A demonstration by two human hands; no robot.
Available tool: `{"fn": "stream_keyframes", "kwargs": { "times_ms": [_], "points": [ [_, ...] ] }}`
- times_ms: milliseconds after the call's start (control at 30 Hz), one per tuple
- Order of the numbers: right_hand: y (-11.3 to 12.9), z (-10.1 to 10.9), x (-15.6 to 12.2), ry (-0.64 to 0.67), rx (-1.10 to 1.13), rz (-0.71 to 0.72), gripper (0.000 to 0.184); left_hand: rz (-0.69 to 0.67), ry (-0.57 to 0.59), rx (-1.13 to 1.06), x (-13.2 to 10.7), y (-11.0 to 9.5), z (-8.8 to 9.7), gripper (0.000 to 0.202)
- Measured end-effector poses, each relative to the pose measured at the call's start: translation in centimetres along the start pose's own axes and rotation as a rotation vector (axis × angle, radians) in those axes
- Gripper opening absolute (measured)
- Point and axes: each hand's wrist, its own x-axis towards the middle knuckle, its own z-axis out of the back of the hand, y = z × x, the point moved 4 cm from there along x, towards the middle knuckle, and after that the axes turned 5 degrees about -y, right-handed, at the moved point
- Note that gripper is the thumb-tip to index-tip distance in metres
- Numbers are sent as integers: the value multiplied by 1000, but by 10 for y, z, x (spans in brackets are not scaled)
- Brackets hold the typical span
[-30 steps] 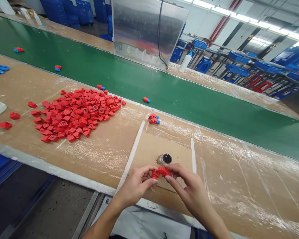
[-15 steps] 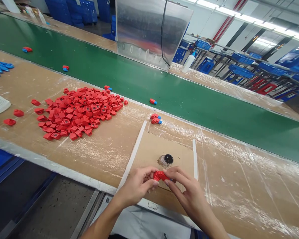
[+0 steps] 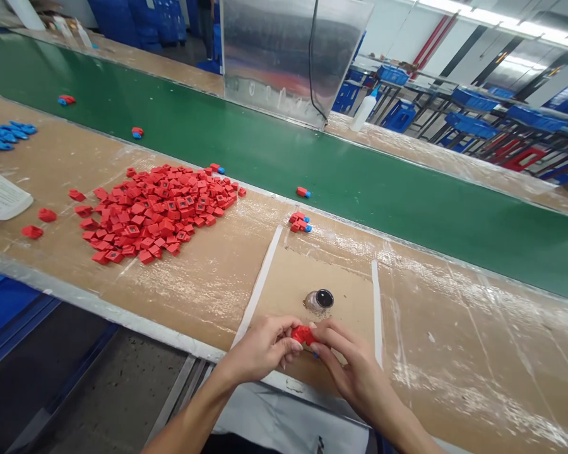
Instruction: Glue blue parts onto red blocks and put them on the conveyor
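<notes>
While pinching red plastic pieces (image 3: 303, 335) in left hand (image 3: 259, 353) and right hand (image 3: 353, 359) over near part of cardboard sheet (image 3: 322, 268), noted long axis roughly crosswise; could not tell facing. Just beyond, saw small dark-topped jar (image 3: 319, 301) with indistinct contents.

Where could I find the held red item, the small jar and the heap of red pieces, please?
Held red item (image 3: 303, 335): head view, on its exposed middle.
Small jar (image 3: 321, 299): head view, on its dark round top.
Heap of red pieces (image 3: 158, 211): head view, on pieces near its middle.
</notes>
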Motion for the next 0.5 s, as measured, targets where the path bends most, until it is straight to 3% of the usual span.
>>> {"fn": "stream_keyframes", "kwargs": {
  "times_ms": [167,333,433,500],
  "points": [
    [-6,-2,-2,-68,55,-44,20,31,-13,-15,4,-2,1,22],
    [-23,-21,-30,-239,190,-187,26,66,-4,58,2,0,-6,30],
    [-32,-30,-61,-403,278,-312,35,97,104,23,-9,3,-11,59],
    [-35,-23,-89,-558,278,-392,41,101,182,-35,-20,1,-4,72]
  ]
}}
